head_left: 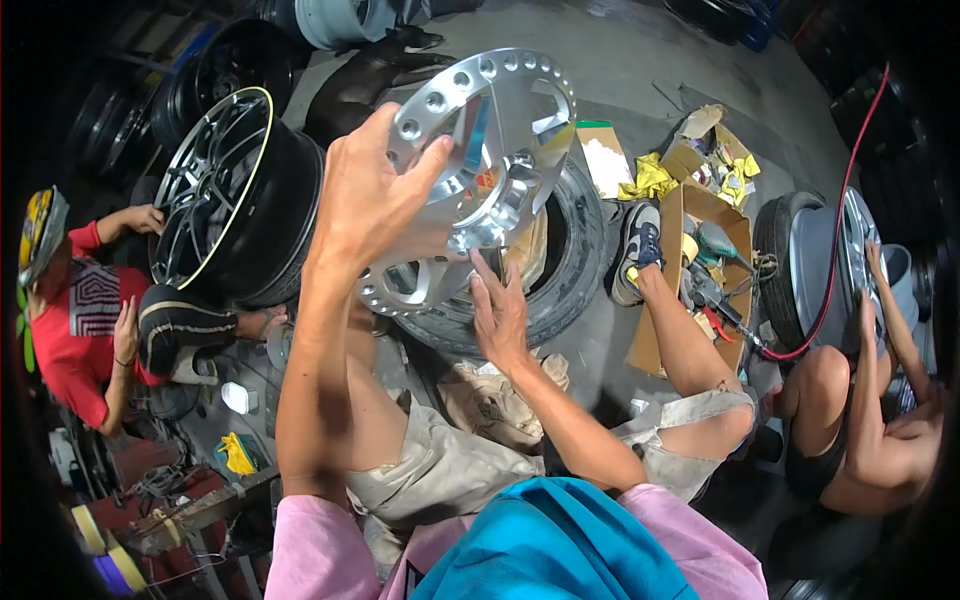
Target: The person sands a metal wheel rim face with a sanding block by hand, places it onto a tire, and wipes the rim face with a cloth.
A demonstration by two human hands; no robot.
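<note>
Upright in front of me is a shiny silver wheel centre (515,200) with round holes along its rim. My left hand (375,195) grips its left edge, thumb pressed on the face and fingers hidden behind the rim. Low at the hub, my right hand (498,310) touches the metal with its fingertips; whether it pinches anything there is too small to tell. Behind and below the wheel centre, a black tyre (580,265) lies on the floor between my legs, with brown cardboard partly visible inside it.
An open cardboard box (650,325) with power tools stands right of the tyre. Yellow gloves (650,175) lie behind it. A person in red (95,320) holds a black wheel (215,190) at left; another person (885,440) handles a grey wheel (820,260) at right. A dark dog (350,95) lies behind.
</note>
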